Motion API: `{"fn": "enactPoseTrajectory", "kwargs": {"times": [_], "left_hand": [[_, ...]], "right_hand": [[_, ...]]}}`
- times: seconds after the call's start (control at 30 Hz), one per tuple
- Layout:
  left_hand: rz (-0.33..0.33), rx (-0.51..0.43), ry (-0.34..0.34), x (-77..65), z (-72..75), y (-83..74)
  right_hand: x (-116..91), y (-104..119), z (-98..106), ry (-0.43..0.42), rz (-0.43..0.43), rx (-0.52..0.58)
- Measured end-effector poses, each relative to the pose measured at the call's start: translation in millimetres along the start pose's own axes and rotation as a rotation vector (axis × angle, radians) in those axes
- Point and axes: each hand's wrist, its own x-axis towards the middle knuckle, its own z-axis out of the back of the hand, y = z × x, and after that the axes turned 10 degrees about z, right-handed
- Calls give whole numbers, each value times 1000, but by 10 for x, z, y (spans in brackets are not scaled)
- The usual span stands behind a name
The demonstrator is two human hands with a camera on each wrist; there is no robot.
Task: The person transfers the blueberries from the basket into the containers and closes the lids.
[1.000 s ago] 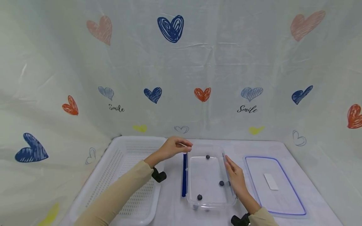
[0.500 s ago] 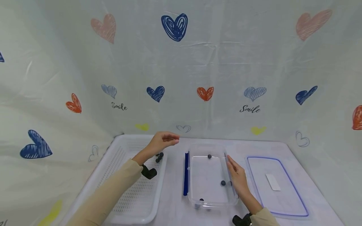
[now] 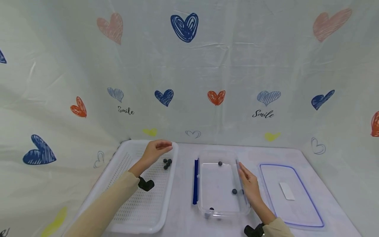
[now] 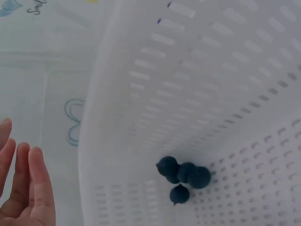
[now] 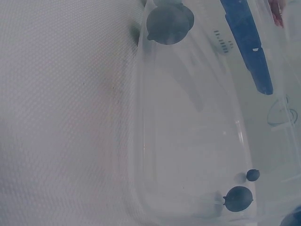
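My left hand (image 3: 155, 153) hovers over the back right of a white perforated basket (image 3: 160, 210), fingers nearly straight and holding nothing. In the left wrist view, the fingers (image 4: 40, 183) are beyond the basket's rim. Several blueberries (image 3: 165, 167) lie together in the basket near its right wall. To the right stands a clear plastic container (image 3: 217, 184) with a blue locking flap on its left side. A few blueberries (image 3: 234, 191) are spread over its floor. My right hand (image 3: 251, 189) rests against the container's right wall with its fingers extended; the right wrist view shows blueberries (image 5: 238, 198) through the plastic.
A clear lid (image 3: 291, 194) with a blue seal and a white label lies flat right of the container. The white-covered table (image 3: 183, 184) ends at a heart-printed curtain (image 3: 189, 65) behind and at the sides.
My left hand has moved left from above the container's back left corner to over the basket, and the blueberries there have come into view. The right hand stays at the container wall.
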Motion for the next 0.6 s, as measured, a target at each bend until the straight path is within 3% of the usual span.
{"fn": "enactPoseTrajectory", "kwargs": {"times": [0.33,0.6], "left_hand": [[122,21,-45,24,67,514],[129,87,-36,28,40,781]], "right_hand": [[-12,3,-3,-4,8,4],[-9,8,-8,-17,6,21]]}}
